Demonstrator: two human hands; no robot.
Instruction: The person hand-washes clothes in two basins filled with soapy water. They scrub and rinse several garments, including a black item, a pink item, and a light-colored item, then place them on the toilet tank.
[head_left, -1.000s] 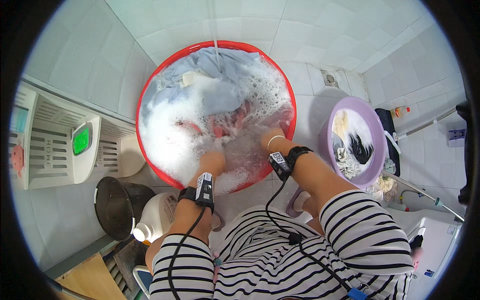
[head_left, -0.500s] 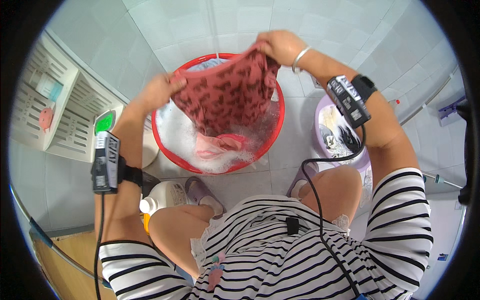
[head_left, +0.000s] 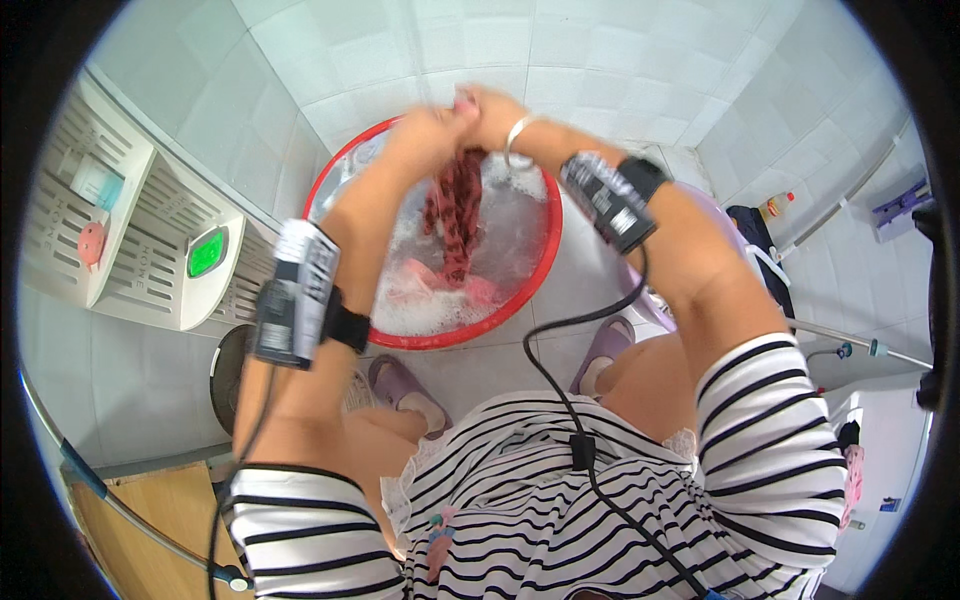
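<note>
A red garment with a dark print hangs bunched and narrow from both my hands above a red-rimmed basin. My left hand is closed on its top. Pressed up against it, my right hand also grips the gathered cloth, a bit of pink showing at the fingers. Both hands are slightly blurred. The garment's lower end reaches down to the soapy water. Pale pink cloth lies in the foam near the basin's front.
A slotted white rack on the left holds a green-screened device. Right of the red basin stands a lilac basin, partly behind my right forearm. Farther right is a bottle with a red cap. Purple slippers are on my feet.
Half a second ago the garment was spread wide between my separated hands. Now my hands have come together and the cloth hangs gathered. My left hand moved right, my right hand left.
</note>
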